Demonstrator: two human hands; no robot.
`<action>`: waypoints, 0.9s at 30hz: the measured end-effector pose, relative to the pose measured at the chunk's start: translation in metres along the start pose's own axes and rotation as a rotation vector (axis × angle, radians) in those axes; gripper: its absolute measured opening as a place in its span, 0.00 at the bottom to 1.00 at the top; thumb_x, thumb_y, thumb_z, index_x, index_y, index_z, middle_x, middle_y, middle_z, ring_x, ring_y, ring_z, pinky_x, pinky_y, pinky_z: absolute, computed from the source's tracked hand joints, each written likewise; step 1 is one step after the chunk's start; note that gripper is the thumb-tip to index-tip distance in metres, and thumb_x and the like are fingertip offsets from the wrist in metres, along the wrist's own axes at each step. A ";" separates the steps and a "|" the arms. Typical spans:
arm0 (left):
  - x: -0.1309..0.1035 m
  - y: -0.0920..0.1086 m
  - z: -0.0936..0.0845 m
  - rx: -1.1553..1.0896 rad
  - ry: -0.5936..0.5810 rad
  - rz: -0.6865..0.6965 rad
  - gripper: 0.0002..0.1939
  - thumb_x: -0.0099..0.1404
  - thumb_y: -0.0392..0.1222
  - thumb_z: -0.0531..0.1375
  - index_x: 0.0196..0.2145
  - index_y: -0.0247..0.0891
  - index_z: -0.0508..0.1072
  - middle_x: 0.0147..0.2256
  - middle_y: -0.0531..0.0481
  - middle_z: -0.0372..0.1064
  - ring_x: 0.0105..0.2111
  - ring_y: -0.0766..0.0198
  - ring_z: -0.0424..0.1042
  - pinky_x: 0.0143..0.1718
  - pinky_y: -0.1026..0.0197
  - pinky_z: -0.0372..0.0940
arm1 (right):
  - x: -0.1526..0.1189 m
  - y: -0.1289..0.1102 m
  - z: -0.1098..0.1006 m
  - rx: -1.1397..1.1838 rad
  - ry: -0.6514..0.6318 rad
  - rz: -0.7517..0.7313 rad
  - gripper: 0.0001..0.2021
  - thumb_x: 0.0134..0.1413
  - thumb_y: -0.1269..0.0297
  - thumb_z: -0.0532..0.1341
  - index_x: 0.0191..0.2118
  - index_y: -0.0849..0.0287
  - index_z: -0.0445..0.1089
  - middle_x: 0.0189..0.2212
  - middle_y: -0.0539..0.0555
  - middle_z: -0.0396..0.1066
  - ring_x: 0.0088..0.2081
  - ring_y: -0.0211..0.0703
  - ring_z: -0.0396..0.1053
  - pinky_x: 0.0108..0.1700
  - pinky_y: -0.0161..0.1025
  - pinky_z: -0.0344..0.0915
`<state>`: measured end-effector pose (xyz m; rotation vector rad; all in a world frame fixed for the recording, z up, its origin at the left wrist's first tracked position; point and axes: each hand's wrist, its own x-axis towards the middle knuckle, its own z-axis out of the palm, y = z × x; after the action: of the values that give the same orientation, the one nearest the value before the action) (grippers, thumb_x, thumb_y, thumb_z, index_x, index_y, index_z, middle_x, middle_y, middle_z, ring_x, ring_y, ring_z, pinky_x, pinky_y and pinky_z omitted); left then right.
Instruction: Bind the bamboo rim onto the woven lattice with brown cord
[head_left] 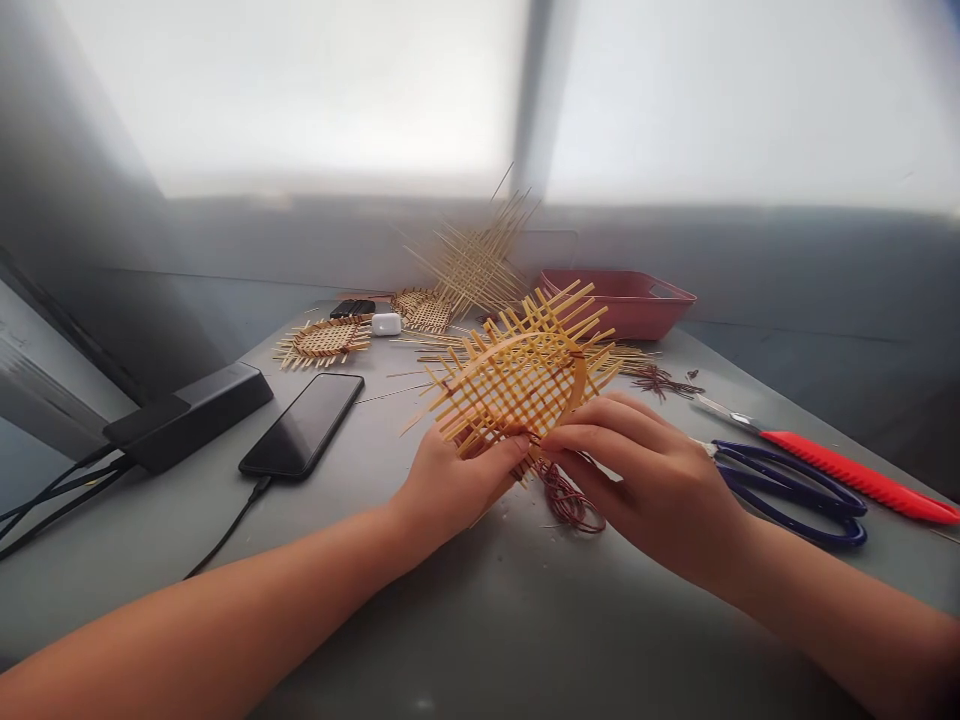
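Observation:
A woven bamboo lattice (517,385) with strip ends sticking out all round is held up, tilted, above the table. A curved bamboo band (574,385) runs along its rim. My left hand (457,475) grips the lattice's lower edge, with the thumb on the near side. At the lower right edge, my right hand (645,465) pinches thumb and fingers together on what looks like brown cord, mostly hidden by the fingers. A loose bundle of brown cord (571,505) hangs or lies just below the lattice, between both hands.
Blue-handled scissors (787,490) and a red-handled knife (855,470) lie at right. Behind are a pink basket (622,300), an unfinished weave (476,265) and more cord (664,380). At left are a phone (304,425), a black box (187,410) with cables and a finished round weave (324,342).

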<state>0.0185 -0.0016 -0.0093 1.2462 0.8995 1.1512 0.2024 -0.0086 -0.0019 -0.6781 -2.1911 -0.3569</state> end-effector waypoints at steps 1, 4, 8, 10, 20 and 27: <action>0.000 0.000 0.000 0.010 0.001 0.005 0.04 0.53 0.41 0.65 0.28 0.39 0.75 0.28 0.51 0.72 0.30 0.61 0.72 0.31 0.61 0.67 | 0.000 0.000 0.000 0.001 0.008 -0.001 0.08 0.59 0.76 0.62 0.40 0.57 0.72 0.32 0.54 0.73 0.33 0.42 0.68 0.38 0.40 0.70; 0.000 -0.002 -0.002 0.054 0.012 0.005 0.05 0.54 0.42 0.65 0.29 0.39 0.76 0.28 0.50 0.73 0.30 0.60 0.72 0.30 0.60 0.68 | 0.000 -0.003 0.000 0.015 0.010 -0.004 0.09 0.59 0.76 0.61 0.41 0.55 0.72 0.32 0.53 0.73 0.33 0.42 0.68 0.37 0.40 0.70; 0.001 -0.005 -0.004 0.098 0.027 0.006 0.06 0.56 0.44 0.65 0.30 0.39 0.76 0.29 0.48 0.74 0.31 0.58 0.73 0.30 0.59 0.69 | 0.000 -0.005 -0.001 0.027 -0.013 -0.003 0.09 0.59 0.77 0.61 0.41 0.57 0.72 0.32 0.54 0.74 0.33 0.42 0.68 0.38 0.41 0.71; 0.001 -0.007 -0.005 0.107 0.026 0.010 0.06 0.56 0.44 0.65 0.31 0.40 0.76 0.30 0.48 0.74 0.31 0.58 0.73 0.30 0.59 0.69 | 0.000 -0.005 -0.001 0.015 -0.013 -0.006 0.09 0.58 0.77 0.61 0.41 0.58 0.72 0.32 0.54 0.74 0.34 0.42 0.68 0.39 0.41 0.70; 0.002 -0.011 -0.006 0.136 -0.013 0.124 0.07 0.58 0.44 0.64 0.33 0.40 0.76 0.34 0.48 0.76 0.36 0.57 0.74 0.36 0.58 0.69 | -0.001 -0.005 0.003 -0.037 -0.055 0.012 0.06 0.61 0.75 0.60 0.39 0.58 0.72 0.30 0.54 0.73 0.33 0.43 0.68 0.37 0.41 0.69; 0.001 -0.006 -0.005 0.103 -0.025 0.023 0.09 0.59 0.45 0.63 0.26 0.39 0.71 0.23 0.54 0.66 0.23 0.67 0.64 0.25 0.63 0.63 | 0.001 -0.009 0.002 -0.001 -0.049 0.038 0.08 0.61 0.75 0.59 0.42 0.57 0.74 0.31 0.54 0.75 0.32 0.42 0.70 0.37 0.41 0.70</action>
<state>0.0146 0.0004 -0.0159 1.3545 0.9381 1.1166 0.1951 -0.0146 -0.0024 -0.7351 -2.2216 -0.3243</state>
